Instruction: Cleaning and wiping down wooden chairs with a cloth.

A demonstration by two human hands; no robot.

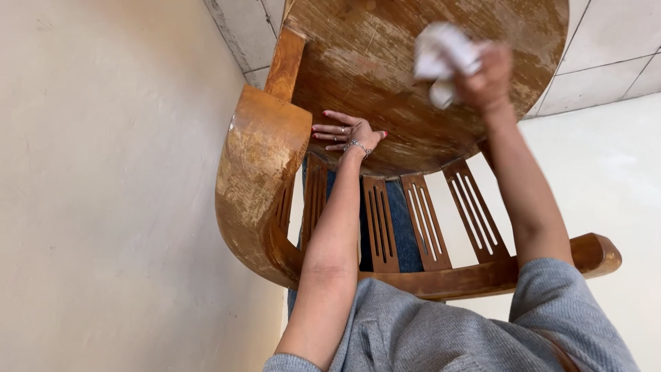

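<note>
Head camera, looking down: a person in a grey sweatshirt leans over the curved back rail of a worn wooden armchair (261,179), both bare arms reaching over the rail to the round seat (372,76). The right hand (485,72), at about one o'clock in the frame, has its fingers closed around a crumpled white cloth (444,58), which is pressed against the seat near its right-hand edge. The cloth is bunched into a lump, its longer side running roughly from twelve to six o'clock; motion blur hides finer detail. The left hand (351,133) lies flat near the middle of the frame, fingers open and spread, pointing toward nine o'clock, palm resting on the seat just beside the armrest. A bracelet (358,146) circles that wrist. The slatted backrest (423,220) fans out between the two forearms. Pale floor tiles (599,62) show past the seat at two o'clock, and a plain cream wall (103,193) fills the left side.
</note>
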